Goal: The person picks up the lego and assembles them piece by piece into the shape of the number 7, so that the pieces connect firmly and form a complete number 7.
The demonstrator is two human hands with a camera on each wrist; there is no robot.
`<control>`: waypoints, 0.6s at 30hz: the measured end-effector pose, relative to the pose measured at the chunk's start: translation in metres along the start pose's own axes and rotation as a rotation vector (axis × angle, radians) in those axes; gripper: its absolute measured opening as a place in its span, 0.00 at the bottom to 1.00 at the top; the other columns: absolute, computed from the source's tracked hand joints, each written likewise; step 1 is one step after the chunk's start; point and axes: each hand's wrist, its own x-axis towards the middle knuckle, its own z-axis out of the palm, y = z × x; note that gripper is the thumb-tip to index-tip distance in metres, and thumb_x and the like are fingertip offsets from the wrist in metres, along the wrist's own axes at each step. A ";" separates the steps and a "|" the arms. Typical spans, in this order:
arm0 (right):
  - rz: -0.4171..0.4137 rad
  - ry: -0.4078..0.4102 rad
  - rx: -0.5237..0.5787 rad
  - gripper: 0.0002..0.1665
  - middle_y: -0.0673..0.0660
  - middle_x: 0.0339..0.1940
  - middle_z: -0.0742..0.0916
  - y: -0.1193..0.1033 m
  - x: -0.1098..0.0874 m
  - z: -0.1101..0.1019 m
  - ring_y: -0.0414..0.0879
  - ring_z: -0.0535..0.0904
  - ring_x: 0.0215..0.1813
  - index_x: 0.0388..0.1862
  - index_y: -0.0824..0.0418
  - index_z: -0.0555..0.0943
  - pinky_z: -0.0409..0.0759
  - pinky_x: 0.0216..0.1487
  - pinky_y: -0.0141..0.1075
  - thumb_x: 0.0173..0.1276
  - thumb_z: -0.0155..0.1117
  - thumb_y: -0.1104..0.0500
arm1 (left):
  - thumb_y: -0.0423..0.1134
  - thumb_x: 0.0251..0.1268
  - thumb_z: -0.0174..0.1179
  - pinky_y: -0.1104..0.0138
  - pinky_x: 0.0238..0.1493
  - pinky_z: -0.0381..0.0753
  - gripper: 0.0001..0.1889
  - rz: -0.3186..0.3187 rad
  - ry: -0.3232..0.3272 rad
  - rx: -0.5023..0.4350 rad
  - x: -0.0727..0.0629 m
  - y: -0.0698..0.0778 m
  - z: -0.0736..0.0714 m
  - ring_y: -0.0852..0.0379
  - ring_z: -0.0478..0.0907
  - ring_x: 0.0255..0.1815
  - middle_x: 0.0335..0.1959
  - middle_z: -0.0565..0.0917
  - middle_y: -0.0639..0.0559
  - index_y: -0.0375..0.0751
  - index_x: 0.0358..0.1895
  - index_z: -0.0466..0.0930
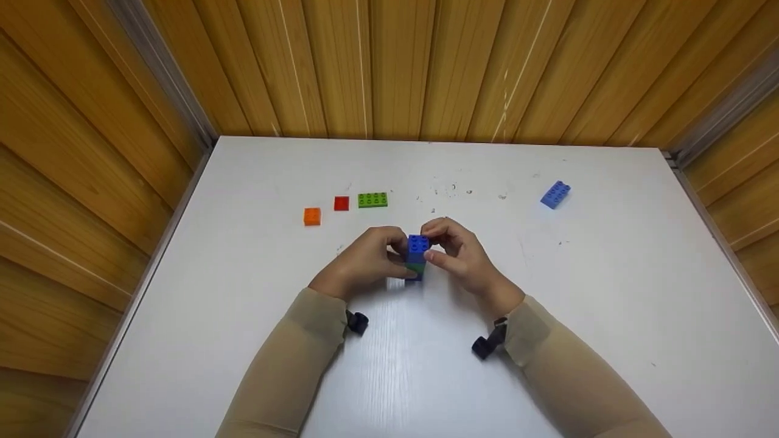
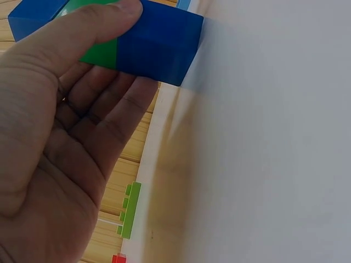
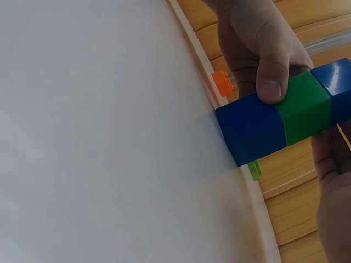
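A stack of three toy building bricks, a blue bottom brick [image 3: 253,129], a green middle brick [image 3: 305,107] and a blue top brick [image 1: 418,244], stands upright on the white table [image 1: 608,292]. My left hand [image 1: 368,258] grips the stack low down from the left, its thumb across the green and bottom blue bricks in the left wrist view. From the right, my right hand [image 1: 461,257] pinches the top blue brick, thumb at its near corner and bent index finger at its far corner.
Farther back on the left lie an orange brick [image 1: 312,216], a small red brick [image 1: 341,204] and a flat light green brick [image 1: 372,200]. A lighter blue brick [image 1: 555,194] lies at the back right. Wood-look panels [image 1: 395,73] wall the table's back and sides.
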 end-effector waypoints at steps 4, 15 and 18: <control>-0.004 -0.008 -0.032 0.22 0.46 0.58 0.86 0.002 -0.001 0.000 0.40 0.82 0.60 0.64 0.78 0.80 0.83 0.68 0.31 0.72 0.67 0.76 | 0.32 0.62 0.85 0.63 0.62 0.93 0.14 0.019 0.002 -0.002 0.000 -0.002 0.000 0.56 0.92 0.52 0.49 0.91 0.52 0.45 0.44 0.90; 0.035 0.028 -0.091 0.23 0.45 0.64 0.90 0.002 -0.003 0.006 0.37 0.85 0.67 0.70 0.76 0.83 0.85 0.70 0.30 0.79 0.65 0.73 | 0.33 0.60 0.86 0.63 0.63 0.93 0.14 0.035 0.001 0.002 0.002 -0.004 0.000 0.57 0.91 0.52 0.48 0.91 0.53 0.46 0.43 0.90; 0.044 0.053 -0.109 0.20 0.43 0.63 0.91 0.001 -0.002 0.008 0.36 0.86 0.66 0.67 0.75 0.86 0.85 0.68 0.28 0.78 0.66 0.73 | 0.33 0.60 0.86 0.63 0.63 0.93 0.14 0.033 0.003 -0.005 0.002 -0.004 0.000 0.57 0.91 0.52 0.48 0.91 0.52 0.46 0.43 0.90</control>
